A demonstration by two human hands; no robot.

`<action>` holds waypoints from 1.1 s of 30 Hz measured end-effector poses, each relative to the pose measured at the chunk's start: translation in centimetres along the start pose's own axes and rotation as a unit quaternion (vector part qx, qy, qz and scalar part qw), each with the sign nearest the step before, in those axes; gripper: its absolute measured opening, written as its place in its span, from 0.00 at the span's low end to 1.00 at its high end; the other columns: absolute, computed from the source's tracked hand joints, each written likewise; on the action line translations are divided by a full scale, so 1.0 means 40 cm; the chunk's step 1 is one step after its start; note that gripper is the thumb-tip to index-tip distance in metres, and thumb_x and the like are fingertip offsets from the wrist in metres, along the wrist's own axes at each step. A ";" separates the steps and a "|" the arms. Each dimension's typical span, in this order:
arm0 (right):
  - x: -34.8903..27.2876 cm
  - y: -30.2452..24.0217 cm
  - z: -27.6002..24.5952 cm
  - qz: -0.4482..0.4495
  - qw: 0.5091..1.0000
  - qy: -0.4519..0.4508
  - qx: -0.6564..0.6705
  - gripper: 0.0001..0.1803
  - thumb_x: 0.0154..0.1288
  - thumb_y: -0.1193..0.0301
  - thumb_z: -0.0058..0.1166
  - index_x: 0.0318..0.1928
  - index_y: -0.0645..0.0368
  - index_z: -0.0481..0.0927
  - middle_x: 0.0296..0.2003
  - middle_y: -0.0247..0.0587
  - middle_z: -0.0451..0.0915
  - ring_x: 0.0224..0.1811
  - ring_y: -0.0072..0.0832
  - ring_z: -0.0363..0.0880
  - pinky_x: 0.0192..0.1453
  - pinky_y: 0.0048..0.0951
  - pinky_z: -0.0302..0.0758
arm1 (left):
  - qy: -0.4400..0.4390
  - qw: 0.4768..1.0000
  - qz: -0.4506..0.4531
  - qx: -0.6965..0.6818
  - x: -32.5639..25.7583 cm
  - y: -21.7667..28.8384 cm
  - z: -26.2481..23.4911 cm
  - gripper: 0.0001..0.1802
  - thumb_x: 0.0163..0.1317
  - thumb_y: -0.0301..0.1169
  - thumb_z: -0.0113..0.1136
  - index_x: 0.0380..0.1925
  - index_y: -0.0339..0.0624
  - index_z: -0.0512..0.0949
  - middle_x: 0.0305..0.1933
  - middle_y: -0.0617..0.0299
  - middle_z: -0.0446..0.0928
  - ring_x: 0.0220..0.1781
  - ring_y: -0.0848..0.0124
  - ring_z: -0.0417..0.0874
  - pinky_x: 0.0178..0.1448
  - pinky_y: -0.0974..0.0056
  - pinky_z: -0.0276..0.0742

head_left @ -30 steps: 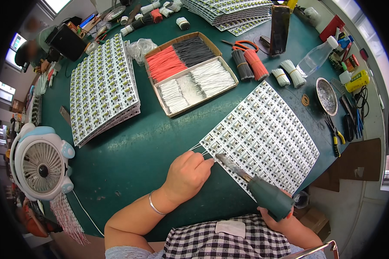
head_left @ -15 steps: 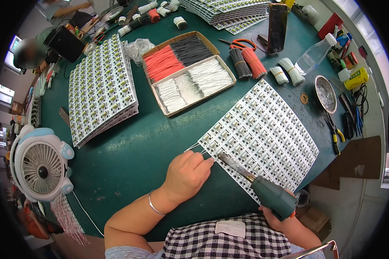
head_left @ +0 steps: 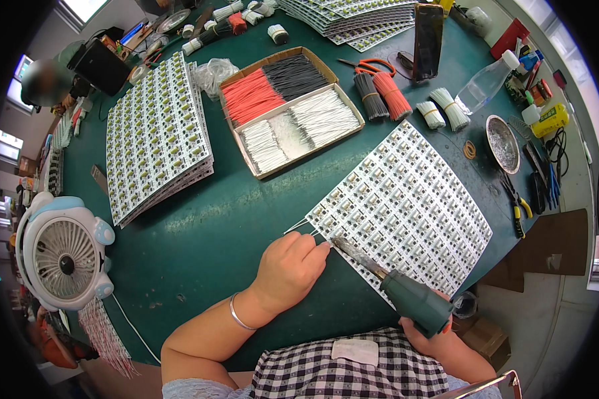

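Matt green table mat (head_left: 199,246); soldering iron (head_left: 396,286) with dull metal barrel.

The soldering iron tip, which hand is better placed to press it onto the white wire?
Right, probably. The right hand already grips the soldering iron, whose tip lies beside the left hand's fingers. Those pinch the white wire at the circuit board panel's corner.

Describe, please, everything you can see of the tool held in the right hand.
The soldering iron has a thick dark-green handle and a long dull metal shaft narrowing to a tip. It lies slanted, handle low near the checked shirt, tip up-left at the near corner of the circuit-board panel on the green table. The right hand grips the handle's rear end. The tip meets the board beside the left hand, whose fingers pinch thin white wires there.
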State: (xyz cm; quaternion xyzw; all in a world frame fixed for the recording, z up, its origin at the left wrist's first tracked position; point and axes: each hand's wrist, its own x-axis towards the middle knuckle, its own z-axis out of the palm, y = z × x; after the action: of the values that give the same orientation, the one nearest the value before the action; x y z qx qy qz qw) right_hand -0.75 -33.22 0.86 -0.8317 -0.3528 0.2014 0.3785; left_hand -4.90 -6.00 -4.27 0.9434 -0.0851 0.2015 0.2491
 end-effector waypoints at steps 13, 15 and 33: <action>-0.085 0.056 0.023 0.052 0.985 0.011 0.166 0.21 0.68 0.68 0.44 0.57 0.67 0.66 0.30 0.41 0.79 0.31 0.26 0.76 0.41 0.29 0.74 | 0.009 1.000 -0.002 0.018 -0.007 0.008 0.001 0.12 0.41 0.20 0.65 0.29 0.40 0.78 0.23 0.62 0.68 0.25 0.65 0.71 0.27 0.63 0.69; -0.090 0.052 0.023 0.041 0.988 0.006 0.147 0.21 0.67 0.69 0.44 0.57 0.68 0.65 0.30 0.42 0.78 0.32 0.27 0.76 0.41 0.29 0.74 | 0.011 1.000 -0.002 0.029 -0.009 0.010 -0.005 0.11 0.41 0.20 0.66 0.28 0.41 0.78 0.24 0.62 0.68 0.25 0.65 0.71 0.27 0.63 0.69; -0.071 0.048 0.016 0.012 0.999 0.035 0.039 0.14 0.47 0.75 0.61 0.39 0.60 0.80 0.36 0.43 0.81 0.34 0.39 0.81 0.40 0.33 0.77 | 0.020 1.000 0.017 0.002 -0.015 0.033 0.012 0.12 0.39 0.20 0.66 0.28 0.41 0.80 0.22 0.63 0.66 0.22 0.66 0.70 0.24 0.63 0.67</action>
State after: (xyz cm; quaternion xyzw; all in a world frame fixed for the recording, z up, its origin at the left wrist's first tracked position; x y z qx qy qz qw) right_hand -2.21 -35.91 -0.86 -0.8268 -0.3218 0.1905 0.4203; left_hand -5.61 -7.34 -4.32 0.9381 -0.0961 0.2248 0.2454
